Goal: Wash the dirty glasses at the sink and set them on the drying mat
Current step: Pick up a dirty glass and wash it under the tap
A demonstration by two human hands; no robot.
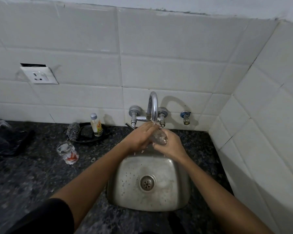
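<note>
Right now the glass [159, 137] is held on its side under the tap spout [153, 105], over the back edge of the sink [125, 191], with water running onto it and dripping from both hands. The right hand [169, 146] has its fingers curled round the base end, while the left hand [140, 135] lies over the upper side with fingers fairly straight, rubbing or steadying it; whether they reach inside the mouth cannot be told. This looks like the rinsing step on one glass. A second glass [67, 152], with a red print, stands upright on the dark counter [32, 179] well to the left, apparently not yet washed. Next would probably come tipping out the water and carrying the wet, slippery glass to the drying mat, which is not plainly in view.
</note>
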